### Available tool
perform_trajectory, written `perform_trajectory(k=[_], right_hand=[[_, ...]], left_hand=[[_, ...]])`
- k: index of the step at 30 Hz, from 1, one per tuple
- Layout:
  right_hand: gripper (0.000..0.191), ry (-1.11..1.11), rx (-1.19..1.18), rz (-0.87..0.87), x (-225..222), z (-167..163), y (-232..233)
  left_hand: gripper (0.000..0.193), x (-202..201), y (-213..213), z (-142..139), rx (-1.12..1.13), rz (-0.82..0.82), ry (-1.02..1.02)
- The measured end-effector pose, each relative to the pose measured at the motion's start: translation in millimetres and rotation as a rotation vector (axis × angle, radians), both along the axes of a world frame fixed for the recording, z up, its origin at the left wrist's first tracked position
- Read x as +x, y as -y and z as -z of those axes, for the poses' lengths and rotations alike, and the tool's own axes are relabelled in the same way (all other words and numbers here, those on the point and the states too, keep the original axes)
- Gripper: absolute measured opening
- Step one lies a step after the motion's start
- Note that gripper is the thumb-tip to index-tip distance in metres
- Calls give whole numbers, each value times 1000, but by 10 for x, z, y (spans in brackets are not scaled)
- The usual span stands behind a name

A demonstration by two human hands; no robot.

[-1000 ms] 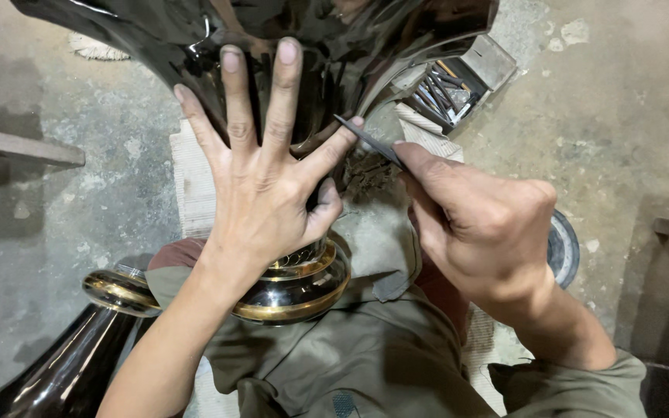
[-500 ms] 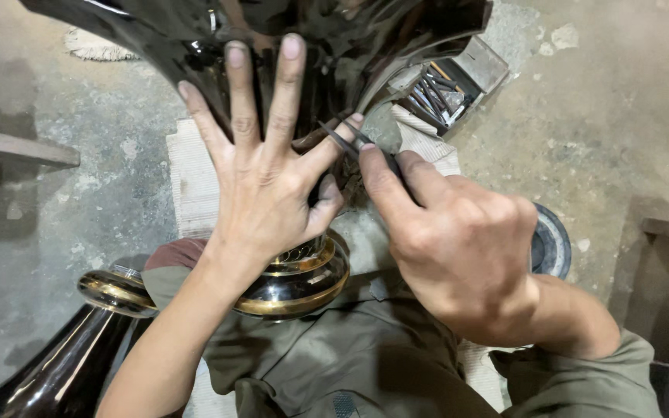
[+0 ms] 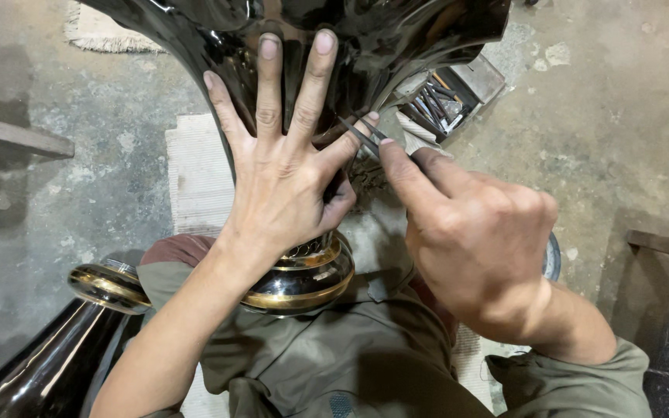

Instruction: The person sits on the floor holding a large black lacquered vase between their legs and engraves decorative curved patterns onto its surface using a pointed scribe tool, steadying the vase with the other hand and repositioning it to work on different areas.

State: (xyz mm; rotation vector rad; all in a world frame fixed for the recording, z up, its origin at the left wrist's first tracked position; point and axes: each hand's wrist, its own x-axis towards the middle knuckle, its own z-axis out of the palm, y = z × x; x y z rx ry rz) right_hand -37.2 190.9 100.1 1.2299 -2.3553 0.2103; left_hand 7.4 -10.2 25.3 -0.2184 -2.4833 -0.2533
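nearest, the person's olive-clad lap [image 3: 365, 364] carries the gold-banded neck [image 3: 303, 282] of a glossy black vase [image 3: 334, 46], with a second black vessel [image 3: 48, 364] lying at the near left. just beyond, the left hand [image 3: 284, 178] lies flat with fingers spread on the vase's dark body, grasping nothing, while the right hand [image 3: 478, 248] has its grip clenched around a thin metal tool [image 3: 361, 135], whose tip meets the vase beside the left thumb. farther right on the concrete floor [image 3: 621, 116] sits a small tray of tools [image 3: 443, 97], and a pale mat [image 3: 191, 174] lies at the left.
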Motion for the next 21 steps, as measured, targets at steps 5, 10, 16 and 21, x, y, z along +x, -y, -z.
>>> perform_trajectory(k=[5,10,16,21], right_hand=[[34,41,-18,-18,-31,57,-38],[27,183,-79,-5,-132,117,-83],[26,206,-162,-39,-126,173,-119],[25,192,-219,-59,-109,184,-125]], left_hand=[[62,1,4,8,-4,6,0],[59,5,6,17,-18,1,-10],[65,31,28,20,-20,-5,30],[62,45,30,28,-45,-14,5]])
